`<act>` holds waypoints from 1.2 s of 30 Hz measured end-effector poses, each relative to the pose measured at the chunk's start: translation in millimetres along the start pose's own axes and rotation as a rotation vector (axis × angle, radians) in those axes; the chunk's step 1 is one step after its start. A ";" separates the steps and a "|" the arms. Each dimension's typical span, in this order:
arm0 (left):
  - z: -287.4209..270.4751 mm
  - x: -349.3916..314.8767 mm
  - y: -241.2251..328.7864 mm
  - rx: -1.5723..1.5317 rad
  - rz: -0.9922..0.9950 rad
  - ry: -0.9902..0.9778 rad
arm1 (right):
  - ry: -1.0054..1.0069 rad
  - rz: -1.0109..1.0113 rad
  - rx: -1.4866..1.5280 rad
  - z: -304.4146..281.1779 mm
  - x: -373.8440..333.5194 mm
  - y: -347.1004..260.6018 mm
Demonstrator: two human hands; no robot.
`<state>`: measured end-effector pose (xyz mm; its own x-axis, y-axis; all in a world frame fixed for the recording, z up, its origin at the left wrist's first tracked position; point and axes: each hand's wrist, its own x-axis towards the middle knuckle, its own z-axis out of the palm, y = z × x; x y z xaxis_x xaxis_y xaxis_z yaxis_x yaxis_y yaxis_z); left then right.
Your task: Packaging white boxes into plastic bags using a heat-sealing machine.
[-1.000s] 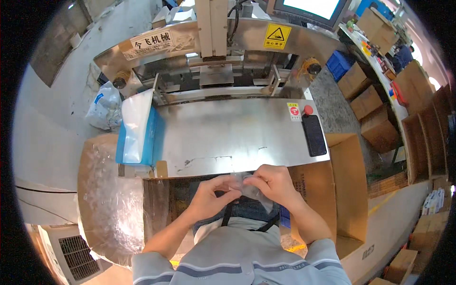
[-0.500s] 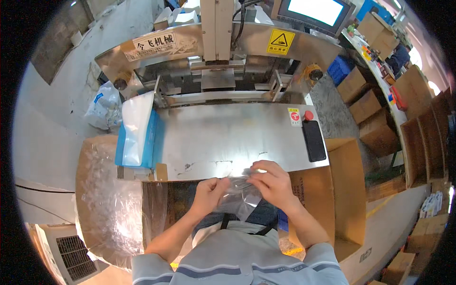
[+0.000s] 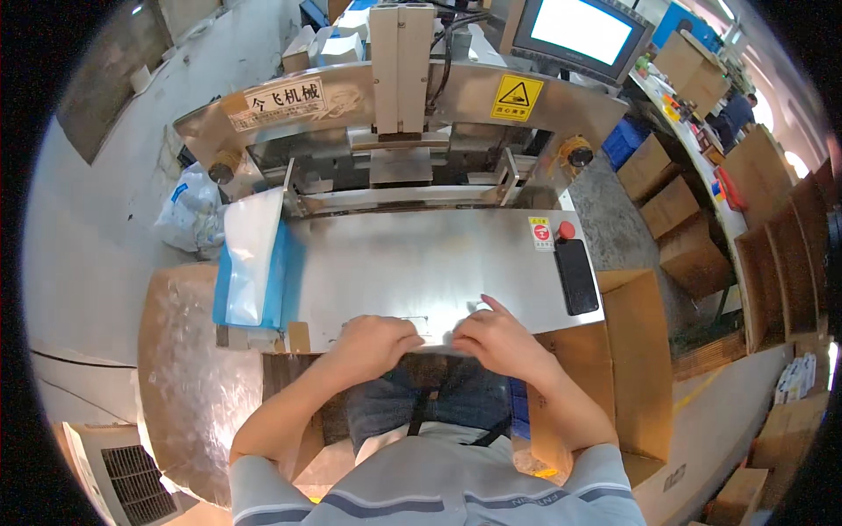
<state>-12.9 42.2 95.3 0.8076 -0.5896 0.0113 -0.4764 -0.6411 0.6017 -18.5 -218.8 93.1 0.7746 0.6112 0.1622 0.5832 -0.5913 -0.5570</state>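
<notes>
Both my hands are over the front edge of the steel worktable point(image 3: 368, 254), a short gap apart. My left hand point(image 3: 375, 342) lies palm down with its fingers curled inward. My right hand point(image 3: 493, 340) has its fingertips pinched together, its index finger lifted a little. Glare on the steel between the hands hides whatever thin, clear thing the fingers may hold. At the table's left end stands a blue box point(image 3: 224, 285) with a stack of whitish clear plastic bags point(image 3: 250, 254) lying over it.
A machine with a steel crosspiece point(image 3: 342, 96) rises behind the table. A black phone point(image 3: 575, 276) and red button point(image 3: 567, 230) are at the right end. One carton full of clear plastic point(image 3: 197, 351) stands left, another open carton point(image 3: 636, 351) right.
My hands held a crumpled clear plastic bag in front of my lap, below the table edge. They are now on the table's front edge, turned palm down, and the bag cannot be made out.
</notes>
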 end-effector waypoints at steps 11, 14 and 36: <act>-67.7 94.8 -111.6 -0.255 -0.267 -0.255 | -0.089 -0.101 0.255 -19.9 112.1 119.8; -78.4 141.3 -155.9 -0.341 -0.407 -0.113 | -0.022 0.158 0.189 -14.8 160.9 144.8; 78.1 40.0 -38.1 0.308 -0.149 0.502 | 0.222 0.041 -0.473 23.4 226.9 110.3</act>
<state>10.5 4.6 10.5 0.9031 -0.2264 0.3650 -0.3632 -0.8560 0.3679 215.9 -132.9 49.5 0.8026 0.4865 0.3452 0.5581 -0.8168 -0.1464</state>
